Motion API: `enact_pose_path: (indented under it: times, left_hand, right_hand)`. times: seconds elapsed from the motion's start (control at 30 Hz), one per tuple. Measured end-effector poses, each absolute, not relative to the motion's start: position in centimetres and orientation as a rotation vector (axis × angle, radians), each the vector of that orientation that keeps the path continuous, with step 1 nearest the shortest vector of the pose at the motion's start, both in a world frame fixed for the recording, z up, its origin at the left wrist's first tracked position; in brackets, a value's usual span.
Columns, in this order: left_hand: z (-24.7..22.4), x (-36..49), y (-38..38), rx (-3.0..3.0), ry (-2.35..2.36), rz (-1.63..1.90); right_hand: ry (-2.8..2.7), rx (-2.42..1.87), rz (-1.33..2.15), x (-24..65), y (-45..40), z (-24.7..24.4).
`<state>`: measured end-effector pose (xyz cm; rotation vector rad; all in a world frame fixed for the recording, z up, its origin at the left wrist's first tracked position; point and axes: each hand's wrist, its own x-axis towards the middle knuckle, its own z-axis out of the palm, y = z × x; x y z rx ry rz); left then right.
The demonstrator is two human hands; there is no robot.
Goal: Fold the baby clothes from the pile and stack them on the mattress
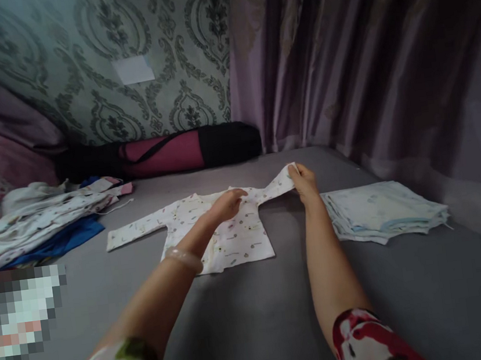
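A small white baby shirt (241,241) with a scattered print lies spread on the grey bed sheet, its left-hand sleeve stretched out flat. My right hand (306,182) pinches the cuff of the other sleeve and holds it raised off the sheet, pulled out to the right. Over the upper part of the shirt, near the collar and shoulder, is my left hand (228,205). Its fingers point right and look loosely stretched; the thumb is hidden. A clear bangle (184,259) circles the left wrist.
To the right lies a stack of folded pale cloths (380,209). Loose clothes (52,217) are heaped at the left, with a blue piece (61,240) beneath. A long black and maroon bag (162,153) rests against the patterned wall. Purple curtains (340,62) hang at the right.
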<state>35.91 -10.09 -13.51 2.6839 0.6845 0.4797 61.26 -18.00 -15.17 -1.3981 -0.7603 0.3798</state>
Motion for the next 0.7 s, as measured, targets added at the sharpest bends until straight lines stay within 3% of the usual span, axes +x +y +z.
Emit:
enact_pose_path:
  times: [0.4, 0.57, 0.7]
  left_hand:
    - [-16.8, 43.2, -4.1, 2.66, 0.99, 0.253]
    - [-16.9, 42.5, -4.4, 2.636, 1.127, 0.283]
    - [-17.2, 42.3, -6.4, 2.59, 1.31, 0.367]
  right_hand:
    - [-0.768, -1.336, 0.656, 62.8, -19.2, -14.4]
    - [-0.618, -1.353, 0.657, 63.2, -18.3, -15.1]
    - [-0.575, -1.627, 0.481, 63.7, -17.8, -17.2]
